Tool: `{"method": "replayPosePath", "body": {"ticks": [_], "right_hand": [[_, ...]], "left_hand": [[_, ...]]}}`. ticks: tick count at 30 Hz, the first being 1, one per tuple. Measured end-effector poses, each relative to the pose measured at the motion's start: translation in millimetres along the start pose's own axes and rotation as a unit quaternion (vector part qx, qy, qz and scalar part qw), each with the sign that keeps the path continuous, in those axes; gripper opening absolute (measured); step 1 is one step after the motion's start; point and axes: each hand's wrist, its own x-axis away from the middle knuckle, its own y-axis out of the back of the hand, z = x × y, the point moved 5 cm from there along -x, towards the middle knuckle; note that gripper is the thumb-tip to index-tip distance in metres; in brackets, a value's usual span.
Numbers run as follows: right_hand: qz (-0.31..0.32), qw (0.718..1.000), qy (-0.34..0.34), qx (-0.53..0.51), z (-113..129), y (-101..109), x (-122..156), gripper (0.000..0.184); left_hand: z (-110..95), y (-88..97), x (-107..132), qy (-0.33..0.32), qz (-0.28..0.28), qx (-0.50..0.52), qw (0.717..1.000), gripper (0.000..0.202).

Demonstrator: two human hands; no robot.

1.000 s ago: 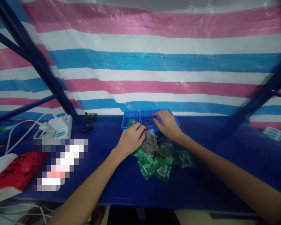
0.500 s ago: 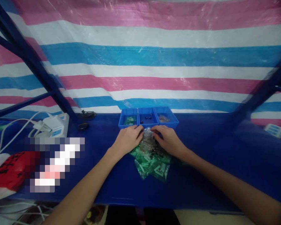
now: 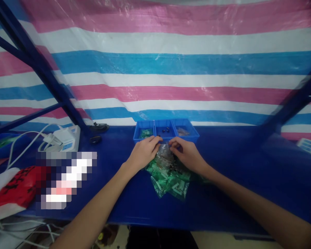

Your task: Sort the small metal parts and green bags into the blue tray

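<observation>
A clear plastic bag (image 3: 165, 155) with small dark contents, too fine to name, lies on a heap of green-tinted packets (image 3: 171, 181) in front of me. My left hand (image 3: 146, 150) has its fingers closed on the bag's upper left edge. On the other side, my right hand (image 3: 184, 152) pinches the bag's upper right edge, thumb and fingertips together. Just beyond my fingers stand three blue bins (image 3: 166, 128) side by side. Green packets are in the left bin, a few small dark pieces in the middle one, and brownish bagged pieces in the right one.
On the blue table (image 3: 106, 193), a white power strip (image 3: 71, 140) with cables stands at the left, beside a small black object (image 3: 95, 139). A red and white bag (image 3: 18, 188) lies at the left edge. Blue frame posts rise on both sides before a striped sheet (image 3: 171, 62).
My right hand has shifted slightly, its fingers drawn closer together at the top of the clear bag. The left hand keeps its hold. The whole view has moved a little.
</observation>
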Motion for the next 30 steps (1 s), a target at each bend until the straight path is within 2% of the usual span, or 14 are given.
{"method": "replayPosePath", "body": {"ticks": [6,11,16,20,25,30], "right_hand": [[0.02,1.0,0.001,0.001,-5.7,-4.3,0.3,0.016],[0.037,0.998,0.018,0.054,-4.6,-3.1,0.7,0.021],[-0.014,0.986,0.077,0.147,1.2,4.4,1.5,0.018],[-0.035,0.983,0.101,0.148,3.9,4.4,3.9,0.033],[-0.006,0.984,0.13,0.125,10.8,-2.3,8.4,0.053],[-0.022,0.976,0.157,0.149,17.9,-0.4,11.2,0.043]], "left_hand": [[-4.1,9.1,-1.0,-0.019,-0.052,0.069,0.996,0.023],[-6.3,12.0,-1.6,-0.015,-0.072,0.092,0.993,0.025],[-5.1,11.5,-1.0,-0.019,-0.084,0.106,0.991,0.027],[-3.7,10.6,-1.3,-0.016,-0.081,0.152,0.985,0.024],[-2.0,7.7,-3.6,0.019,-0.096,0.243,0.965,0.021],[3.4,-0.9,-5.0,0.094,-0.076,0.348,0.929,0.016]]}}
